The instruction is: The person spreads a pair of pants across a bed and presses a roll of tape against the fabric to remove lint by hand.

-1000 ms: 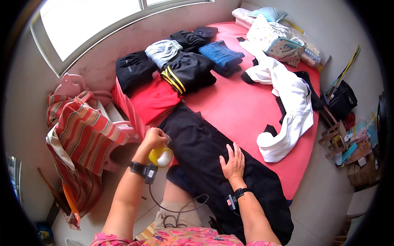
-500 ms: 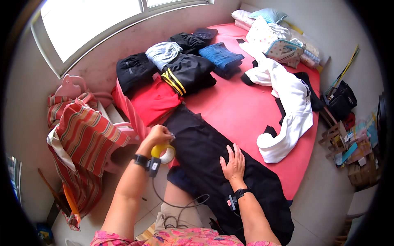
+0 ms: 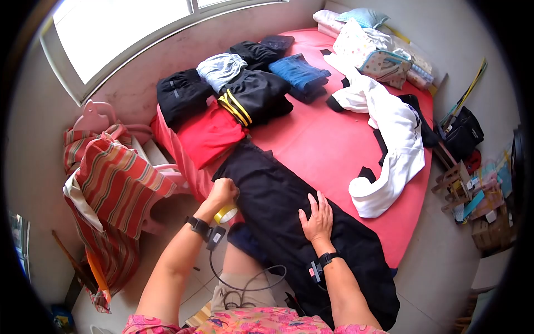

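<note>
First, striped cloth (image 3: pixel 119 181) drapes a pink chair (image 3: pixel 92 117); next, the left hand (image 3: pixel 223 192) is clenched, holding a yellow tape roll (image 3: pixel 225 215) just below it, beside a black garment (image 3: pixel 272 183); the right hand (image 3: pixel 317 220) rests flat on that garment, grasping nothing.

Daylight glares blown-out white through the window (image 3: pixel 128 42), and fisheye distortion bends the view toward black corners.

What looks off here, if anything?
The white garment lies sprawled on the right of the pink sheet, while the blue jeans are folded. The yellow tape roll at the left hand also seems odd beside the black garment.
</note>
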### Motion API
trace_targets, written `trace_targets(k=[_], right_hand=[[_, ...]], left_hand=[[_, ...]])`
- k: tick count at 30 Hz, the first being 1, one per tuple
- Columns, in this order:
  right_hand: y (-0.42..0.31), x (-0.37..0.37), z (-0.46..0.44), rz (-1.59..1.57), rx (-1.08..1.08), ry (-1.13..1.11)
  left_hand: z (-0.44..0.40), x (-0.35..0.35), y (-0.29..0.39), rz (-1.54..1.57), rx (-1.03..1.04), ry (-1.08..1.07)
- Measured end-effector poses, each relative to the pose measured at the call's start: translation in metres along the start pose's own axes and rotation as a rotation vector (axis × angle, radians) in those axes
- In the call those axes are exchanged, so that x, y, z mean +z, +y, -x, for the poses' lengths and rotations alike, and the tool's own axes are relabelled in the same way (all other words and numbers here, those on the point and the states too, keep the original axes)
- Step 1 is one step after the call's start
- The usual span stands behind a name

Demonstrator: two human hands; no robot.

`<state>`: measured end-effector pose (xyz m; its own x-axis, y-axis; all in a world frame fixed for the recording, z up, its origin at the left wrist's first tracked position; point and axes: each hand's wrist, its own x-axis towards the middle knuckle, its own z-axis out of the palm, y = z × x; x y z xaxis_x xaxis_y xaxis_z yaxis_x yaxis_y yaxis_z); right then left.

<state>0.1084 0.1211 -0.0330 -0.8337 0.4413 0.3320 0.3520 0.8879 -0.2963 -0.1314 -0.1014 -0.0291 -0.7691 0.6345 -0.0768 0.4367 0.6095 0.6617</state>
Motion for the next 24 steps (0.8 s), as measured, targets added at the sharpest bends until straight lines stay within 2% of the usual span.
trace_targets(k=[1, 2, 4, 8, 10, 12, 13, 14, 17, 18, 21, 24], right_hand=[[0.000, 0.001, -0.003, -0.002, -0.005, 0.004], [0.001, 0.001, -0.005, -0.001, -0.008, 0.010], [0.001, 0.002, -0.003, -0.011, 0.004, 0.012], [0.000, 0.000, -0.003, -0.013, 0.005, -0.004], [0.001, 0.002, -0.003, -0.014, 0.008, 0.002], [0.001, 0.002, -0.003, -0.013, 0.015, 0.004], [0.001, 0.002, -0.003, -0.016, 0.016, 0.001], [0.001, 0.002, -0.003, -0.020, 0.018, 0.000], [0.000, 0.001, -0.004, -0.017, 0.022, -0.001], [0.000, 0.001, -0.003, -0.011, 0.018, -0.004], [0.000, 0.001, -0.003, -0.019, 0.012, -0.005], [0.001, 0.002, -0.003, -0.010, 0.009, 0.004]], left_hand=[[0.002, -0.005, 0.000, -0.007, 0.022, 0.061], [0.002, -0.013, 0.000, 0.112, -0.109, -0.036], [0.008, -0.033, 0.025, 0.116, -0.163, -0.022], [0.003, -0.053, 0.059, 0.243, -0.162, -0.014], [-0.004, -0.056, 0.063, 0.167, -0.116, -0.038], [-0.003, -0.064, 0.064, -0.110, -0.099, -0.084], [-0.006, -0.061, 0.044, -0.253, -0.063, -0.042], [-0.005, -0.069, 0.043, -0.276, -0.142, -0.072], [0.006, -0.087, 0.058, 0.061, -0.212, -0.212], [0.006, -0.081, 0.056, 0.017, -0.148, -0.179], [-0.004, -0.049, 0.060, 0.169, -0.064, -0.026], [-0.020, 0.000, 0.051, -0.036, 0.012, -0.022]])
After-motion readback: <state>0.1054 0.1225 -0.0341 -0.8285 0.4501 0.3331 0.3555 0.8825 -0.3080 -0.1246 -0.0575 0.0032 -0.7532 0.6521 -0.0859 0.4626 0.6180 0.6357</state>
